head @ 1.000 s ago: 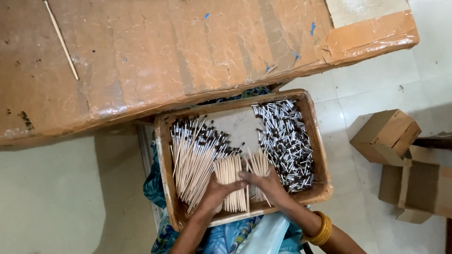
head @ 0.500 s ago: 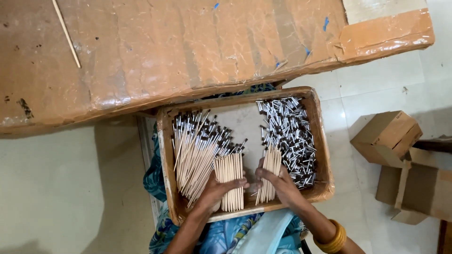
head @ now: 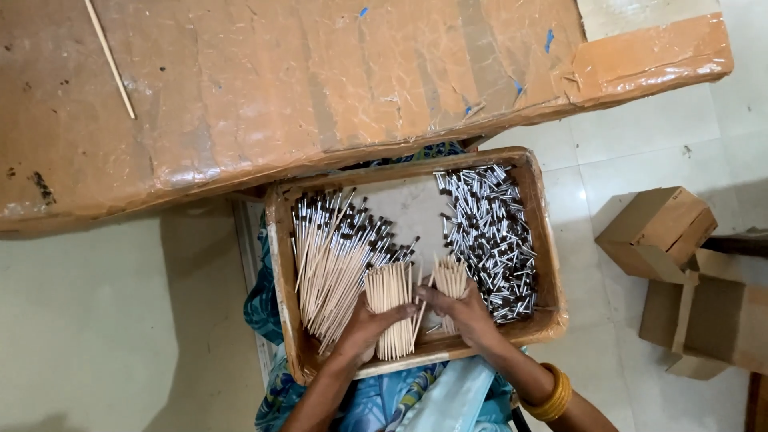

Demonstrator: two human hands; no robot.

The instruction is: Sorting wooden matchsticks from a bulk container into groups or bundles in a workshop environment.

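Inside the shallow cardboard tray (head: 282, 264) on the person's lap, the left hand (head: 366, 330) is gripping a bundle of pale sticks (head: 390, 308), while the right hand (head: 466, 314) is closing around a smaller bundle (head: 450, 282) beside silver-capped pieces (head: 488, 232).

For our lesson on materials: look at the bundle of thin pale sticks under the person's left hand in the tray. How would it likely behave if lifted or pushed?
The bundle of sticks is loose and unbound, so it would probably scatter unless the left hand grips it all round. Each stick looks thin and straight, so likely light, fairly stiff, yet easy to snap. Being slender and seemingly round, pushed sticks may roll across the tray.
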